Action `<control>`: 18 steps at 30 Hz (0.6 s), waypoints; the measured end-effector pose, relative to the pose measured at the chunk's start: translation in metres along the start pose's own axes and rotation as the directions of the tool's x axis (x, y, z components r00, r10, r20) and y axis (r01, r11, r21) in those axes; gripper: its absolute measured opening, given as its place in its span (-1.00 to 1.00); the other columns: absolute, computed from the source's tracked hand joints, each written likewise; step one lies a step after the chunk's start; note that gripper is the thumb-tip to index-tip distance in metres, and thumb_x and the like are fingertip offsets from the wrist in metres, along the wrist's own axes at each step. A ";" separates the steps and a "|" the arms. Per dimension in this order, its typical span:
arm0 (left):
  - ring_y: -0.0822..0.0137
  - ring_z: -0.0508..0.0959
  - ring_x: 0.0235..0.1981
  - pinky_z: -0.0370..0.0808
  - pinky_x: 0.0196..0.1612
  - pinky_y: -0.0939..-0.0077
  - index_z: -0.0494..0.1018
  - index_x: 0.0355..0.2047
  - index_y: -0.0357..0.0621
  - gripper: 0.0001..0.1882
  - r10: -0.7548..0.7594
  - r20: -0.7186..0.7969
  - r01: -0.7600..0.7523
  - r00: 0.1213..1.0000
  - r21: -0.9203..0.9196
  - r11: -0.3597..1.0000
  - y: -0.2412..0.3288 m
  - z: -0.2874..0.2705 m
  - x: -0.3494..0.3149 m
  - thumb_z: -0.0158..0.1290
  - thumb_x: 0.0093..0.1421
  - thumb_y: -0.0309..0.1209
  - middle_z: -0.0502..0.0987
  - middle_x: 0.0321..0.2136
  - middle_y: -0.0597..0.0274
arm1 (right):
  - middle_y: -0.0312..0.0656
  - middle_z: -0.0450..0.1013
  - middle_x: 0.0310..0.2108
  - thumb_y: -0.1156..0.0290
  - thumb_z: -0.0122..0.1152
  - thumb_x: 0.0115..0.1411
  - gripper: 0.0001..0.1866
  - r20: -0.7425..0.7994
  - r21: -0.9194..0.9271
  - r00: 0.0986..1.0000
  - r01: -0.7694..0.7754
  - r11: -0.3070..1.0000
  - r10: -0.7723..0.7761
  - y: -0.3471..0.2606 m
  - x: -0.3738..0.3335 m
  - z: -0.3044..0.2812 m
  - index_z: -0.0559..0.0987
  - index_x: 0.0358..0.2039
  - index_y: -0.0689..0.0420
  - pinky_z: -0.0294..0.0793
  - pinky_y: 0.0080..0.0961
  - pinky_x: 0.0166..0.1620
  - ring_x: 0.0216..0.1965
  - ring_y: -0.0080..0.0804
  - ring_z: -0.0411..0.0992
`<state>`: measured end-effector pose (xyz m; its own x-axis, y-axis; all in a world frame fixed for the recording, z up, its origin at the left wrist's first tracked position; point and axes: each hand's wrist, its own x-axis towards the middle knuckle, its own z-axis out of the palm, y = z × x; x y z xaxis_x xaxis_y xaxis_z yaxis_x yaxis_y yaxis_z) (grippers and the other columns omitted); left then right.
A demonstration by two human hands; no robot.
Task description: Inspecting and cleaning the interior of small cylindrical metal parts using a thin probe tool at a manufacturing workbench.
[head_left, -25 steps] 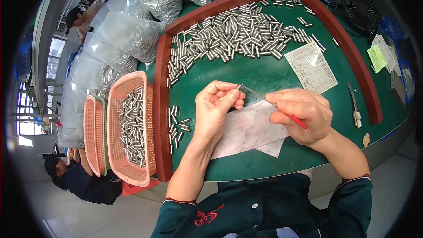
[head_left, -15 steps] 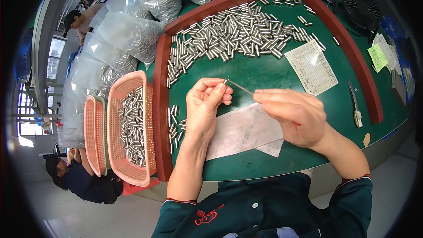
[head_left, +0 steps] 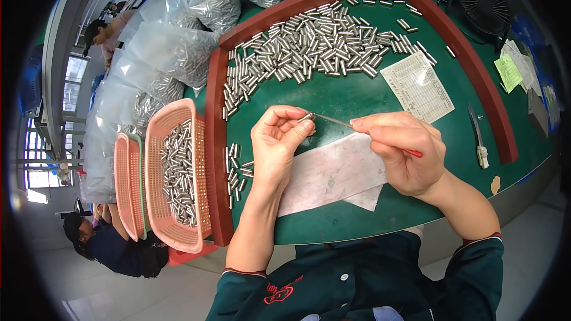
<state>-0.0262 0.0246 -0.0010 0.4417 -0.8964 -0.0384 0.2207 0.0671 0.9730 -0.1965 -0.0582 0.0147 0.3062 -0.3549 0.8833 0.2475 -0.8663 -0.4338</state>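
My left hand (head_left: 277, 138) pinches a small metal cylinder (head_left: 307, 117) between thumb and fingertips, above the green tabletop. In my right hand (head_left: 410, 148) is a thin, file-like metal tool (head_left: 334, 121) with a red handle end (head_left: 413, 153) poking out below the fingers. The tool's tip meets the cylinder's end; whether it goes inside is too small to tell. A stained pale cloth (head_left: 333, 172) lies flat under my hands. Beyond them a heap of similar metal cylinders (head_left: 315, 41) is spread out, with several more (head_left: 237, 169) left of my left wrist.
A dark red wooden border (head_left: 215, 142) edges the work area. Outside it, on the left, stand a pink basket (head_left: 199, 214) of cylinders and bulging clear bags (head_left: 184, 53). A printed sheet (head_left: 417, 86), a knife (head_left: 477, 137) and a black fan (head_left: 483, 6) are on the right. Two people sit at left.
My right hand has turned and shifted slightly right, so the red handle end now shows. The cylinder in my left hand has tilted, and the tool lies at a flatter angle.
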 end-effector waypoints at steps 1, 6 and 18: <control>0.50 0.47 -0.46 0.45 -0.34 0.67 0.37 -0.41 -0.29 -0.84 -0.005 0.001 0.005 1.000 0.007 1.000 0.000 0.000 0.000 0.05 -0.03 -0.70 0.47 -0.46 0.20 | -0.08 0.46 -0.51 0.54 0.18 -0.02 -0.80 0.001 0.000 1.000 -0.003 1.000 0.003 0.000 0.000 0.001 0.37 -0.38 0.23 0.39 -0.63 -0.61 -0.56 -0.33 0.46; 0.51 0.47 -0.45 0.45 -0.33 0.68 0.39 -0.44 -0.29 -0.85 -0.022 -0.004 0.022 1.000 0.032 0.999 0.001 0.001 -0.002 0.07 -0.05 -0.71 0.47 -0.45 0.21 | -0.08 0.45 -0.50 0.56 0.19 -0.04 -0.80 0.007 0.005 1.000 -0.016 1.000 0.016 0.000 -0.002 0.003 0.38 -0.38 0.23 0.40 -0.62 -0.61 -0.58 -0.34 0.45; 0.49 0.47 -0.42 0.45 -0.33 0.68 0.43 -0.49 -0.33 -0.90 0.142 0.006 -0.139 0.990 0.266 0.954 0.000 0.007 -0.008 0.08 -0.06 -0.70 0.48 -0.45 0.21 | -0.13 0.46 -0.55 0.52 0.30 -0.13 -0.77 0.030 -0.048 0.996 -0.084 0.995 0.085 -0.003 0.001 -0.001 0.40 -0.50 0.24 0.41 -0.63 -0.59 -0.60 -0.35 0.44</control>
<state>-0.0354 0.0290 0.0011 0.4633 -0.8804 0.1016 -0.0821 0.0716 0.9941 -0.1983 -0.0563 0.0171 0.3538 -0.4165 0.8374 0.1764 -0.8496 -0.4971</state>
